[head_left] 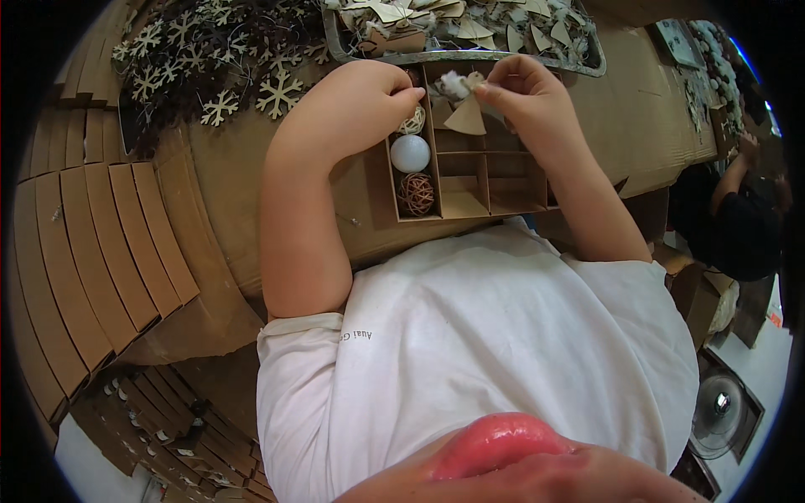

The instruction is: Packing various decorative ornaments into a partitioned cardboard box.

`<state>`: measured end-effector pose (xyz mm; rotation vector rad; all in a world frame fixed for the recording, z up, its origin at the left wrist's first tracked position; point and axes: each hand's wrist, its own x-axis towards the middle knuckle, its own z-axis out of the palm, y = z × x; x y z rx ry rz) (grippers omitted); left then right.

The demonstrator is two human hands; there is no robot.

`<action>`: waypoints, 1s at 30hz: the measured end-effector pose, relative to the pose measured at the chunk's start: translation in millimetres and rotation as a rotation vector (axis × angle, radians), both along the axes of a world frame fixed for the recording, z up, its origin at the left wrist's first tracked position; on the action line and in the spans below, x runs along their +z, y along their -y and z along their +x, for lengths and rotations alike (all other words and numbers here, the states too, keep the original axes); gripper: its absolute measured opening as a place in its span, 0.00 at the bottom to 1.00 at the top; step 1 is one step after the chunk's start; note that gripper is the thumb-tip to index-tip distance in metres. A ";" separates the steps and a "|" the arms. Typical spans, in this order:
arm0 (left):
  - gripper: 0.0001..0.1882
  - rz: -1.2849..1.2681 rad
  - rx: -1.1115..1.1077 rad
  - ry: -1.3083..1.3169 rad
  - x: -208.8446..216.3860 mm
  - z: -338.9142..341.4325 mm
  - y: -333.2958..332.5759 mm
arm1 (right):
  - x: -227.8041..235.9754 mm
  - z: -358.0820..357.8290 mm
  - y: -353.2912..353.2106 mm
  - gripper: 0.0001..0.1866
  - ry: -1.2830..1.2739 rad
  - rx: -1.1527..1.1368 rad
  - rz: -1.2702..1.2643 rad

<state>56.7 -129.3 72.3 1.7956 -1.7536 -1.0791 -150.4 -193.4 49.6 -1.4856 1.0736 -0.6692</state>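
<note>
In the upper centre of the frame, a divided cardboard box lies open on a brown cardboard-covered table, with both of the person's hands over its far part. The right hand grasps a small angel ornament between thumb and bent fingers, pinching it near the top; the ornament (a fan-shaped wooden skirt with a tuft of white fluff) hangs above the upper compartments, its skirt pointing down. The left hand is bent over the upper left corner of the box, thumb towards the inner divider; its fingertips are partly hidden, so I cannot tell whether they grip anything.

Down the narrow left column of the box, just below the left hand, sit a pale woven ball, then a white ball, then a brown woven ball near the lower corner. Along the top edge of the frame, just beyond the box, a metal-rimmed tray holds a heap of wooden pieces and white fluff. Wooden snowflakes are piled at upper left, cardboard boxes stand in rows at far left, and another person shows at the right edge.
</note>
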 end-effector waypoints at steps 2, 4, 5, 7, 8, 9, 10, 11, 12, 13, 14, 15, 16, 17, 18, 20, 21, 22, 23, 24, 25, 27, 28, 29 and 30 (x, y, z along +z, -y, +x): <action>0.16 -0.018 -0.003 0.020 -1.8 -1.3 1.2 | -8.6 2.7 -5.8 0.09 -0.149 0.040 -0.201; 0.16 -0.017 -0.003 0.042 -1.0 -2.2 2.0 | -2.8 8.1 -11.7 0.09 -0.324 0.102 -0.334; 0.16 -0.016 -0.002 0.053 -0.8 -2.4 2.2 | -2.3 9.6 -12.2 0.09 -0.352 0.144 -0.358; 0.16 -0.007 -0.004 0.066 -1.4 -2.4 2.4 | -1.3 11.4 -12.3 0.09 -0.410 0.227 -0.407; 0.16 -0.004 -0.005 0.073 -1.7 -2.5 2.8 | 1.2 12.5 -11.6 0.08 -0.463 0.268 -0.458; 0.16 -0.009 -0.004 0.079 -2.3 -2.7 3.2 | 4.4 13.7 -10.5 0.08 -0.517 0.309 -0.509; 0.16 -0.013 -0.005 0.084 -3.4 -3.5 3.3 | 7.6 13.9 -9.7 0.07 -0.573 0.349 -0.559; 0.16 -0.017 -0.005 0.088 -3.9 -4.1 3.5 | 9.4 14.3 -6.8 0.08 -0.639 0.416 -0.575; 0.16 -0.020 -0.013 0.099 -3.5 -4.6 3.7 | 10.6 14.9 -2.4 0.08 -0.706 0.484 -0.589; 0.16 -0.022 -0.018 0.111 -3.3 -4.5 3.6 | 12.1 15.7 0.3 0.09 -0.771 0.554 -0.603; 0.16 -0.025 -0.023 0.123 -3.3 -4.5 3.5 | 15.8 17.6 -0.3 0.11 -0.841 0.589 -0.616; 0.15 -0.030 -0.013 0.111 -3.9 -4.8 3.4 | 19.9 20.8 -2.3 0.12 -0.911 0.623 -0.628; 0.15 -0.035 -0.003 0.100 -4.5 -4.7 3.2 | 22.2 23.1 -4.2 0.13 -0.979 0.656 -0.641; 0.15 -0.041 0.006 0.090 -5.1 -4.7 3.2 | 22.3 23.6 -5.7 0.14 -0.976 0.677 -0.675; 0.15 -0.035 -0.001 0.096 -5.7 -4.4 3.4 | 21.9 23.6 -7.1 0.15 -0.972 0.697 -0.709; 0.15 -0.027 -0.019 0.113 -6.2 -3.8 4.9 | 17.6 23.2 -7.9 0.16 -0.947 0.714 -0.751; 0.15 -0.032 -0.021 0.104 -6.6 -4.2 5.2 | 11.6 23.1 -6.9 0.16 -0.925 0.713 -0.758; 0.15 -0.037 -0.023 0.096 -6.8 -4.4 5.0 | 8.2 23.5 -5.2 0.17 -0.902 0.711 -0.766; 0.15 -0.042 -0.026 0.089 -6.8 -4.5 5.1 | 8.5 24.5 -2.1 0.17 -0.902 0.725 -0.746; 0.15 -0.036 -0.024 0.091 -6.5 -4.5 5.6 | 9.8 25.4 1.4 0.17 -0.901 0.739 -0.727; 0.15 -0.029 -0.021 0.092 -6.9 -4.3 5.6 | 10.9 26.0 2.8 0.17 -0.901 0.755 -0.707; 0.15 -0.015 -0.018 0.083 -6.6 -4.3 5.7 | 13.5 25.5 1.7 0.16 -0.931 0.755 -0.733; 0.15 -0.008 -0.015 0.073 -6.6 -4.1 5.2 | 14.6 25.9 0.8 0.15 -0.945 0.758 -0.748; 0.15 -0.001 -0.013 0.062 -6.7 -3.7 4.9 | 16.5 26.5 -0.1 0.14 -0.909 0.710 -0.748; 0.15 -0.010 -0.019 0.064 -7.4 -2.9 5.5 | 18.8 27.2 -1.1 0.13 -0.872 0.663 -0.747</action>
